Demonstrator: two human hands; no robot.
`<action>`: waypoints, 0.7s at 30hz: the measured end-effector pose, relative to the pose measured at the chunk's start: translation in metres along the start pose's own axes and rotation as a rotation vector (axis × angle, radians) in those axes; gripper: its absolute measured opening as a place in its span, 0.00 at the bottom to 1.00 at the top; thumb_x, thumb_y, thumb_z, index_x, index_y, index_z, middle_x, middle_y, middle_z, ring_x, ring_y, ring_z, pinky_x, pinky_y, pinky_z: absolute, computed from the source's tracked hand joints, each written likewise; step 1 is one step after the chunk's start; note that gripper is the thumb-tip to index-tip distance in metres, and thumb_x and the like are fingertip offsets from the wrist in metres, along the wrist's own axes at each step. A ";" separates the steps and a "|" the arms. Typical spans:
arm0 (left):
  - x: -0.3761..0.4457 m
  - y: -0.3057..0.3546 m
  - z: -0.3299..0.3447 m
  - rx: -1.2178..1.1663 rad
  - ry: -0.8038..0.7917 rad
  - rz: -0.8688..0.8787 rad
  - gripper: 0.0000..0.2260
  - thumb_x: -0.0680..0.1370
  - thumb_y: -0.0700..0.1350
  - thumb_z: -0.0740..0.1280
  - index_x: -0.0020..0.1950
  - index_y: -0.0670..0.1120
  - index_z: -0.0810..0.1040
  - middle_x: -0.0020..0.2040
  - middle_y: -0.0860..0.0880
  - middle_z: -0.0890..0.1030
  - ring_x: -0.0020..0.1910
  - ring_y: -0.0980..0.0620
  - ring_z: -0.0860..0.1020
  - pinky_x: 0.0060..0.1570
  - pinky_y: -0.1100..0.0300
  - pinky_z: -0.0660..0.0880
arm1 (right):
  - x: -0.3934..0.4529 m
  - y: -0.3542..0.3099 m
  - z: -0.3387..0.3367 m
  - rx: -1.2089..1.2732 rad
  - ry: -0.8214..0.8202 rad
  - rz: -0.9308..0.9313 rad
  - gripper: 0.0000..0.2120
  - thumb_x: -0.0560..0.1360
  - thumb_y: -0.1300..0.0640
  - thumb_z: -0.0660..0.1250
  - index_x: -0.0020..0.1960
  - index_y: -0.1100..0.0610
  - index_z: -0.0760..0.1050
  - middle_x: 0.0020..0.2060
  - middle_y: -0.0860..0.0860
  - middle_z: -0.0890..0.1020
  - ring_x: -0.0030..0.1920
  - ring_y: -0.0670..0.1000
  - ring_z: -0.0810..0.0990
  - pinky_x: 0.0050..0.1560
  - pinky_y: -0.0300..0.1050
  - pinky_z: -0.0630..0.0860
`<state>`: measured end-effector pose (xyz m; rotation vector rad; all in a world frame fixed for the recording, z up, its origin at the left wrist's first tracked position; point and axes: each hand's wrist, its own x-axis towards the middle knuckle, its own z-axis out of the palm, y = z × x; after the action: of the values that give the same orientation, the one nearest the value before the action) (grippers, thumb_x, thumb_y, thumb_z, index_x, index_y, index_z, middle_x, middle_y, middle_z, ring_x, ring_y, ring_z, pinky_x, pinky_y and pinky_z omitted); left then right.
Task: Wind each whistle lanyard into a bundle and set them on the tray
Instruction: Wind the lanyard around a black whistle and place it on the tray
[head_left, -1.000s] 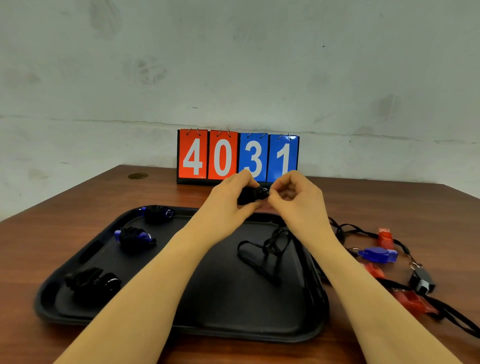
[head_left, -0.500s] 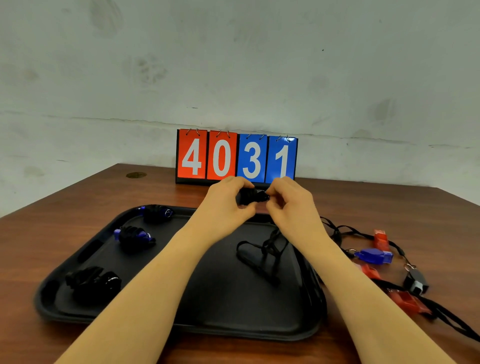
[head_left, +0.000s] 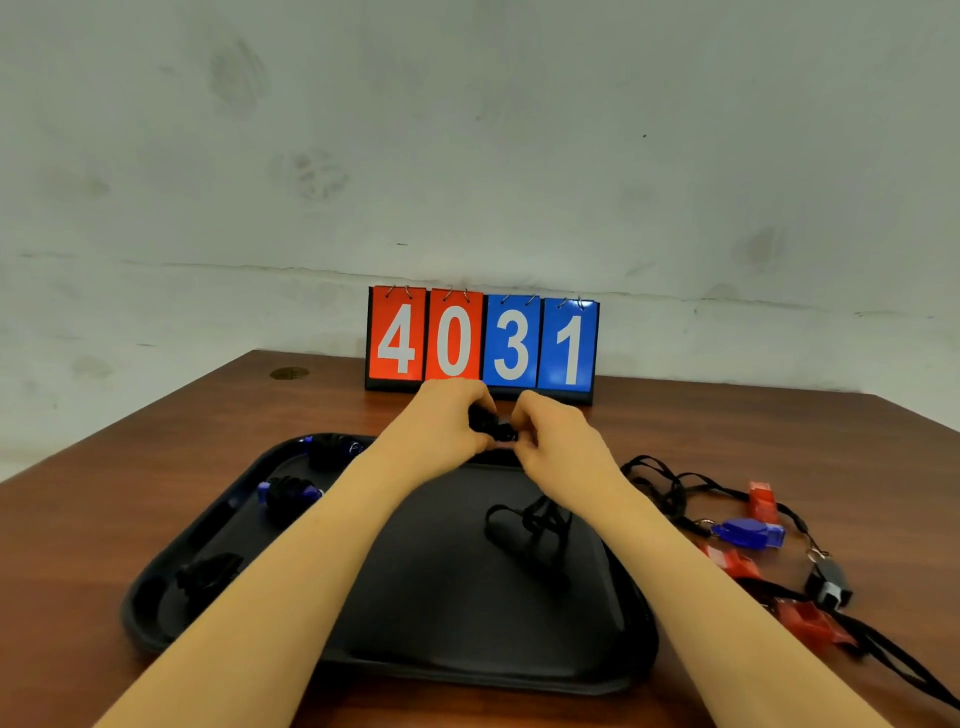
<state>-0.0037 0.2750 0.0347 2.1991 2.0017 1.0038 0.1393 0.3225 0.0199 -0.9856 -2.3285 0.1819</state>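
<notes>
On the table (head_left: 156, 519): black tray (head_left: 467, 665) seen, three wound bundles (head_left: 288, 493) at its left.
Loose pile (head_left: 748, 535): unwound whistles right of tray; cords judged limp, light, tangle-prone.
Whistle in work (head_left: 491, 428): held above tray's far edge; cord tail (head_left: 530, 525) drooping onto tray.
Left hand (head_left: 441, 426): fingers clamped on whistle.
Right hand (head_left: 550, 436): fingertips pinched on cord; hold best taken near the body.

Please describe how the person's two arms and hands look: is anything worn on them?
Both forearms are bare as far as the picture shows: no sleeves, gloves, watch or bracelet. The left hand and the right hand show no rings or markings. Fingernails are too small to judge.
</notes>
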 end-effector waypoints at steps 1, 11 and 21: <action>-0.002 -0.004 -0.002 0.014 -0.023 -0.006 0.13 0.73 0.42 0.70 0.56 0.46 0.76 0.54 0.51 0.78 0.48 0.59 0.72 0.47 0.69 0.68 | 0.001 -0.002 0.001 0.018 -0.050 0.018 0.05 0.75 0.64 0.61 0.47 0.55 0.68 0.39 0.47 0.74 0.40 0.50 0.75 0.41 0.45 0.75; -0.012 -0.038 0.006 0.025 -0.071 -0.131 0.15 0.72 0.43 0.72 0.58 0.49 0.77 0.56 0.51 0.78 0.50 0.59 0.71 0.51 0.67 0.66 | 0.013 -0.008 0.032 0.253 -0.120 0.173 0.08 0.73 0.68 0.62 0.45 0.55 0.73 0.37 0.49 0.76 0.40 0.49 0.77 0.40 0.36 0.74; -0.007 -0.057 0.013 0.024 -0.122 -0.219 0.15 0.74 0.41 0.69 0.61 0.47 0.76 0.60 0.48 0.76 0.54 0.54 0.74 0.53 0.65 0.67 | 0.028 -0.007 0.053 0.187 -0.231 0.209 0.11 0.74 0.68 0.61 0.53 0.59 0.77 0.48 0.55 0.80 0.49 0.54 0.79 0.51 0.41 0.75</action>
<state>-0.0487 0.2850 -0.0026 1.9447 2.1494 0.8043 0.0897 0.3425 -0.0073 -1.1626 -2.3549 0.6156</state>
